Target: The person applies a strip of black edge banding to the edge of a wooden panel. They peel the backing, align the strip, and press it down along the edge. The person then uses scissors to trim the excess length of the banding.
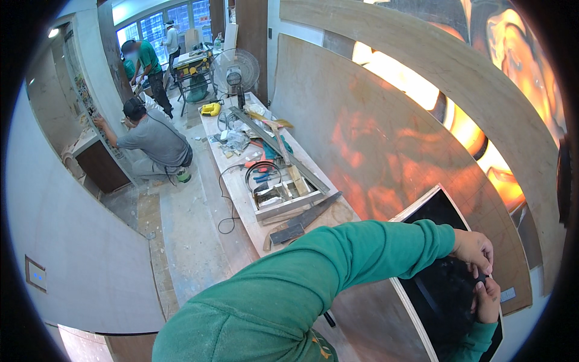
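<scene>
My left hand [473, 248] reaches across to the right, its fingers pinched together at the edge of a black-faced panel or box [431, 301] with a pale wooden rim. Just below it, my right hand [487, 300] is closed too, thumb and fingers nearly meeting those of the left. Between the two hands sits a small dark piece [481, 279], too small and covered to name. Both arms wear green sleeves, and the left one hides part of the bench and panel.
A long workbench [344, 212] holds a handsaw [310, 212], a wooden tray [259, 215], metal strips and a yellow power tool [211, 109]. A fan [235, 72] stands behind. One person [157, 139] crouches left; two others work farther back. Large boards [386, 139] lean on the right.
</scene>
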A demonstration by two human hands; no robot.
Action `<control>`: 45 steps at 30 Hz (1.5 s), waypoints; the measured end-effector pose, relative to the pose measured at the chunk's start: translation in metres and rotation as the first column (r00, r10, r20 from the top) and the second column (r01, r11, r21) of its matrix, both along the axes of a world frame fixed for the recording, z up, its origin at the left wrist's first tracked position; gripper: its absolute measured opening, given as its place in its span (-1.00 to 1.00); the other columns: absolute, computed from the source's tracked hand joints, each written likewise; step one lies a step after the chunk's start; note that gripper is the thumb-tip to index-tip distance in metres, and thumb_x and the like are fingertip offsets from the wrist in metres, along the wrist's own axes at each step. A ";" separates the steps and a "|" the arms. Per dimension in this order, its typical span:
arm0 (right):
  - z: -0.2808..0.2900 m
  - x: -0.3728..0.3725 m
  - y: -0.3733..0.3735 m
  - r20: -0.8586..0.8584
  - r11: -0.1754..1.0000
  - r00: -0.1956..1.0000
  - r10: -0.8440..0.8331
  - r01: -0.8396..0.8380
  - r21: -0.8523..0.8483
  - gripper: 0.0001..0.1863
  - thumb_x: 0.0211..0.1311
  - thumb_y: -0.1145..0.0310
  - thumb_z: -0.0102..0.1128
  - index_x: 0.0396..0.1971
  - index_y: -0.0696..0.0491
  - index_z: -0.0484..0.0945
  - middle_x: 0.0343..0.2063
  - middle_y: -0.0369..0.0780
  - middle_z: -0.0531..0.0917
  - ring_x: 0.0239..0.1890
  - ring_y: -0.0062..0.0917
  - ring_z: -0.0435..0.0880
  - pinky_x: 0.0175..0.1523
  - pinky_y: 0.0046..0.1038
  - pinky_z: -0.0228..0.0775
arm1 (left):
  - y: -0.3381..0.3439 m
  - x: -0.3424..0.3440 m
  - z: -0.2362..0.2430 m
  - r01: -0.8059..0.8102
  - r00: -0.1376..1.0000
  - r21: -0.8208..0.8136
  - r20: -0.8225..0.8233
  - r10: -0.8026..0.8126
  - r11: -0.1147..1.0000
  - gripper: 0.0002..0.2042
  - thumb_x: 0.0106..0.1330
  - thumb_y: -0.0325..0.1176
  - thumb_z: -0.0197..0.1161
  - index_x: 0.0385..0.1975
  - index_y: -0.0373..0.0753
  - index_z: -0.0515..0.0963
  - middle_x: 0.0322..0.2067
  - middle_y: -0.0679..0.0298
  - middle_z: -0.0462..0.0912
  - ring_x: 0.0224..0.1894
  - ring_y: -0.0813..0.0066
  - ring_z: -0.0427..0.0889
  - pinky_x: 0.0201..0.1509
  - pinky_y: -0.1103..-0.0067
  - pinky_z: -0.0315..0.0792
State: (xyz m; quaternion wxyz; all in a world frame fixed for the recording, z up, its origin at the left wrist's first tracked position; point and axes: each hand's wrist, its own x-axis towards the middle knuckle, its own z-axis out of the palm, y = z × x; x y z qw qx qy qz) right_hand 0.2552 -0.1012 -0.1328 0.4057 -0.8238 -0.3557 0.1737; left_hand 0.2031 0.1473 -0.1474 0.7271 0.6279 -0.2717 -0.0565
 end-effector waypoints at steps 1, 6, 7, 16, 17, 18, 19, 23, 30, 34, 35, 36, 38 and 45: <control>0.001 -0.002 0.000 -0.006 1.000 1.000 0.000 0.000 0.005 -0.61 0.40 0.06 0.15 -0.45 0.08 0.42 -0.73 -0.36 0.39 -0.85 -0.68 0.31 -0.77 -0.60 0.05 | -0.001 0.001 -0.001 -0.019 1.000 -0.019 0.001 0.019 1.000 -0.66 0.29 -0.27 0.38 -0.11 -0.43 0.56 -0.25 0.14 0.69 -0.28 0.37 0.74 -0.20 0.50 0.61; 0.004 -0.007 -0.003 -0.054 0.993 0.997 0.048 -0.042 0.109 -0.57 0.30 0.00 0.24 -0.45 0.10 0.43 -0.72 -0.33 0.43 -0.80 -0.63 0.38 -0.69 -0.59 0.18 | 0.008 0.004 0.005 -0.002 0.994 -0.125 -0.105 -0.011 0.992 -0.67 0.33 -0.26 0.33 -0.11 -0.43 0.53 -0.26 0.06 0.68 -0.33 0.26 0.77 -0.26 0.44 0.65; 0.005 -0.007 -0.004 -0.069 0.991 0.996 0.058 -0.049 0.128 -0.56 0.29 0.00 0.25 -0.45 0.11 0.43 -0.72 -0.32 0.44 -0.79 -0.62 0.40 -0.67 -0.58 0.21 | 0.012 0.002 0.008 0.010 0.991 -0.168 -0.131 -0.032 0.986 -0.66 0.34 -0.25 0.33 -0.10 -0.42 0.53 -0.25 0.04 0.68 -0.34 0.25 0.77 -0.26 0.42 0.65; 0.008 -0.001 -0.007 -0.027 0.993 0.997 0.077 -0.075 0.095 -0.63 0.29 0.13 0.26 -0.54 0.10 0.43 -0.75 -0.29 0.47 -0.78 -0.61 0.43 -0.67 -0.58 0.20 | 0.006 -0.002 -0.001 0.196 0.974 -0.027 -0.112 -0.198 0.980 -0.29 0.18 -0.03 0.48 0.14 -0.49 0.40 -0.07 -0.06 0.63 0.05 0.13 0.65 0.10 0.21 0.55; 0.005 -0.001 0.001 -0.021 0.994 0.998 0.056 -0.054 0.098 -0.65 0.30 0.17 0.25 -0.54 0.10 0.43 -0.75 -0.29 0.47 -0.78 -0.62 0.43 -0.68 -0.58 0.20 | 0.006 -0.002 -0.006 0.182 0.979 0.027 -0.096 -0.179 0.983 -0.24 0.15 -0.01 0.50 0.16 -0.49 0.38 -0.06 -0.05 0.62 0.10 0.14 0.62 0.15 0.20 0.52; 0.005 -0.006 0.005 -0.012 0.995 1.000 0.017 -0.016 0.099 -0.67 0.31 0.21 0.24 -0.55 0.10 0.42 -0.76 -0.29 0.47 -0.79 -0.63 0.43 -0.69 -0.59 0.20 | 0.000 -0.007 -0.006 0.153 0.984 0.045 -0.095 -0.148 0.987 -0.30 0.08 -0.06 0.56 0.07 -0.47 0.46 -0.10 0.05 0.66 0.06 0.28 0.62 0.13 0.31 0.51; 0.003 -0.009 0.006 -0.004 0.995 1.000 -0.022 0.023 0.101 -0.68 0.31 0.24 0.23 -0.55 0.10 0.42 -0.76 -0.29 0.46 -0.79 -0.64 0.42 -0.70 -0.60 0.19 | -0.002 -0.011 -0.002 0.150 0.987 0.102 -0.065 -0.144 0.983 -0.35 0.07 -0.10 0.56 0.03 -0.45 0.49 -0.13 0.08 0.68 0.02 0.32 0.62 0.11 0.35 0.51; -0.004 -0.003 0.002 0.013 0.983 0.988 -0.151 0.149 0.103 -0.72 0.32 0.29 0.22 -0.53 0.10 0.42 -0.74 -0.29 0.48 -0.77 -0.65 0.44 -0.69 -0.61 0.22 | -0.007 -0.018 0.005 0.096 0.995 0.142 -0.026 -0.093 0.985 -0.52 0.02 -0.22 0.57 -0.13 -0.37 0.58 -0.24 0.19 0.71 -0.13 0.44 0.63 -0.02 0.48 0.51; 0.009 0.003 -0.017 0.043 1.000 0.999 0.010 -0.011 0.026 -0.62 0.19 0.12 0.38 -0.43 0.15 0.48 -0.63 -0.24 0.58 -0.61 -0.58 0.58 -0.48 -0.56 0.38 | 0.006 -0.010 0.008 0.001 0.990 -0.170 -0.139 -0.025 0.985 -0.57 0.00 -0.26 0.58 -0.20 -0.35 0.59 -0.24 0.16 0.71 -0.19 0.45 0.65 -0.09 0.54 0.51; 0.011 0.000 -0.027 -0.059 0.996 0.994 -0.087 0.086 -0.030 -0.66 0.25 0.21 0.33 -0.37 0.19 0.46 -0.64 -0.24 0.55 -0.73 -0.52 0.52 -0.62 -0.53 0.35 | 0.003 -0.015 0.015 0.053 0.996 -0.055 -0.065 -0.057 0.997 -0.27 -0.05 -0.21 0.62 0.11 -0.41 0.42 -0.15 0.06 0.70 -0.04 0.32 0.66 0.07 0.48 0.50; 0.013 -0.006 -0.029 -0.084 0.989 0.986 -0.141 0.137 -0.046 -0.68 0.28 0.24 0.30 -0.37 0.19 0.45 -0.64 -0.24 0.54 -0.77 -0.52 0.50 -0.66 -0.53 0.34 | 0.000 -0.022 0.019 0.037 0.999 0.015 -0.023 -0.037 0.999 -0.16 -0.07 -0.19 0.63 0.20 -0.41 0.35 -0.11 0.04 0.68 -0.01 0.27 0.65 0.11 0.46 0.48; 0.007 -0.002 -0.025 -0.071 0.985 0.982 -0.173 0.171 -0.030 -0.70 0.31 0.25 0.26 -0.36 0.20 0.45 -0.65 -0.24 0.53 -0.80 -0.53 0.47 -0.70 -0.52 0.31 | 0.003 -0.030 0.022 -0.010 1.000 0.086 0.017 0.009 0.996 -0.06 -0.10 -0.16 0.65 0.29 -0.41 0.28 -0.08 0.02 0.67 0.03 0.22 0.64 0.15 0.44 0.47; -0.006 0.004 -0.014 -0.047 0.970 0.969 -0.242 0.243 0.004 -0.74 0.38 0.29 0.19 -0.35 0.20 0.44 -0.66 -0.24 0.51 -0.86 -0.54 0.40 -0.76 -0.51 0.26 | 0.005 -0.026 0.015 -0.057 0.992 0.185 0.120 0.035 0.981 0.10 -0.17 -0.12 0.68 0.36 -0.41 0.14 -0.03 -0.02 0.64 0.08 0.14 0.61 0.21 0.41 0.44; -0.003 0.004 0.000 -0.065 0.984 0.982 -0.175 0.176 -0.003 -0.76 0.43 0.28 0.11 -0.32 0.17 0.44 -0.68 -0.25 0.47 -0.88 -0.60 0.34 -0.78 -0.53 0.20 | 0.005 -0.019 0.010 -0.230 0.946 0.318 0.297 0.133 0.920 0.12 -0.33 -0.10 0.73 0.30 -0.43 0.24 0.03 -0.08 0.60 0.09 0.05 0.60 0.23 0.40 0.44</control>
